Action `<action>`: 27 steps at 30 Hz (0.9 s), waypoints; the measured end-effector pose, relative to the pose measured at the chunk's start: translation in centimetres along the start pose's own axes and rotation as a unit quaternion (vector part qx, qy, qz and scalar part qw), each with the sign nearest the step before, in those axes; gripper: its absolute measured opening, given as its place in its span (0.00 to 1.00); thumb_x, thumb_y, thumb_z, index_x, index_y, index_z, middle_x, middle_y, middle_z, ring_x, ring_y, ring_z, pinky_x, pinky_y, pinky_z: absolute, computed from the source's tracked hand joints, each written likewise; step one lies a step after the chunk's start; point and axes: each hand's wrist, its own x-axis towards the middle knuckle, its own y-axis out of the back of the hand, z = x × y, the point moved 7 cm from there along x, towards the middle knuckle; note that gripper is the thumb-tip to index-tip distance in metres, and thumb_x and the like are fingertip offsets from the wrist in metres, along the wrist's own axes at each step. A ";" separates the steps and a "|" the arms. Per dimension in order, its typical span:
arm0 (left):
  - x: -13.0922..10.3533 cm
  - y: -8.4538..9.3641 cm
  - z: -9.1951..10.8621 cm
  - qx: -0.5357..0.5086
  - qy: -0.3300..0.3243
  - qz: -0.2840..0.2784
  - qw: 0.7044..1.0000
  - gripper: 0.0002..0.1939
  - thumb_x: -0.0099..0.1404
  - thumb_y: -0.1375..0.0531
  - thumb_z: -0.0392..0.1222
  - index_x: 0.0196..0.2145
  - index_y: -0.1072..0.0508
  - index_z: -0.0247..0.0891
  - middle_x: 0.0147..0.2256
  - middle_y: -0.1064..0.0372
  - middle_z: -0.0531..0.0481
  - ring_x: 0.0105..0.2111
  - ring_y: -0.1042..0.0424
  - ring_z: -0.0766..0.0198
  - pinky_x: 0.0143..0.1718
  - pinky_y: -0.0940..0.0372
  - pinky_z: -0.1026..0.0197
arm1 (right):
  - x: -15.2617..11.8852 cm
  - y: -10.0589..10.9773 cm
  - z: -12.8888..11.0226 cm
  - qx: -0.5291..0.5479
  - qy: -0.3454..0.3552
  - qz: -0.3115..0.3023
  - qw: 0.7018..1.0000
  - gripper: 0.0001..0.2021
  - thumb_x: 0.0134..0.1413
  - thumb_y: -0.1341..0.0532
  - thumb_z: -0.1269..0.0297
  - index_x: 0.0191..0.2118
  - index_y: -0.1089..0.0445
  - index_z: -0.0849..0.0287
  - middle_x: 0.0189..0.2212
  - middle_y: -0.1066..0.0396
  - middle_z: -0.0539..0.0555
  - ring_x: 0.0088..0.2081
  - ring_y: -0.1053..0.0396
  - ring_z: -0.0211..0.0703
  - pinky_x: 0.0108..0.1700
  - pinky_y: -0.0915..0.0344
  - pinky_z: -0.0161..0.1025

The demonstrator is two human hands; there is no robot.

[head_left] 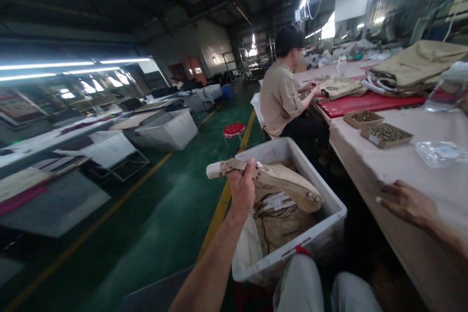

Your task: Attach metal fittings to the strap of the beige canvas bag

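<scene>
The left hand [242,186] grips a beige garment [278,185], lifting it from the white bin [329,204]; the right hand [407,203] rests open on the table [420,165], where laying it flat looks next.

Dim workshop interior under a dark roof. Light comes from long white fluorescent ceiling tubes [47,65] at left and upper right, which bloom into glare, and from bright blown-out daylight openings [328,27] at the far end. The glossy green painted floor [161,214] carries soft reflections. The pale cloth-covered tabletop [413,165] is evenly lit. Wide-angle distortion bends lines near the edges; the foreground hands and distant background appear soft.
</scene>
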 end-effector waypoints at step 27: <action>-25.3 -5.3 12.6 -0.048 0.128 -0.308 0.942 0.17 0.68 0.34 0.53 0.45 0.18 0.37 0.40 0.20 0.40 0.41 0.21 0.51 0.45 0.27 0.55 | -30.4 12.9 -25.4 0.251 -0.014 0.163 0.954 0.23 0.59 0.37 0.45 0.55 0.23 0.50 0.42 0.17 0.55 0.39 0.18 0.55 0.39 0.18 0.40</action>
